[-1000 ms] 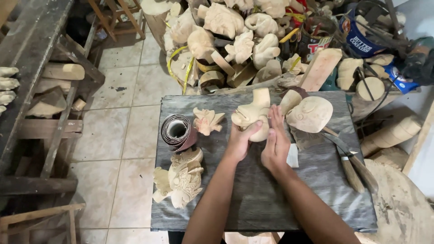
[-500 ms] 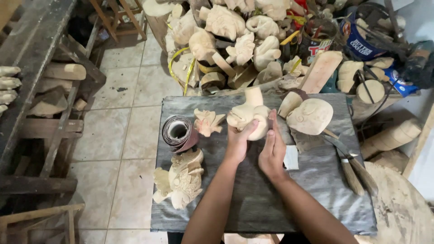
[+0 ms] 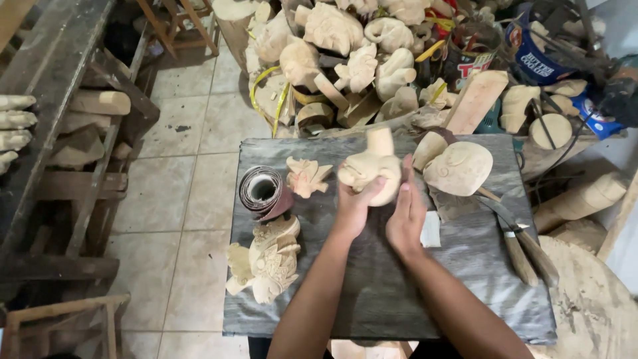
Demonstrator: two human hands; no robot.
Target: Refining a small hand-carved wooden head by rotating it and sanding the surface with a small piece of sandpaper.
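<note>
Gripping a carving [image 3: 371, 174]: left hand [image 3: 353, 203] closed beneath, right hand [image 3: 405, 213] flat beside; probably light, stiff, best held by its body.

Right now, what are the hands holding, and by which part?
The left hand grips a pale wooden carving from below, at its rounded lower body. The right hand lies flat against the carving's right side, touching rather than gripping.

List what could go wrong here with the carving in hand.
The left hand alone grips the carving; the right hand lies flat beside it, so it might slip. Knives lie near the right forearm; a sweep could catch them. The winged carving overhangs the table's left edge and could fall.
</note>
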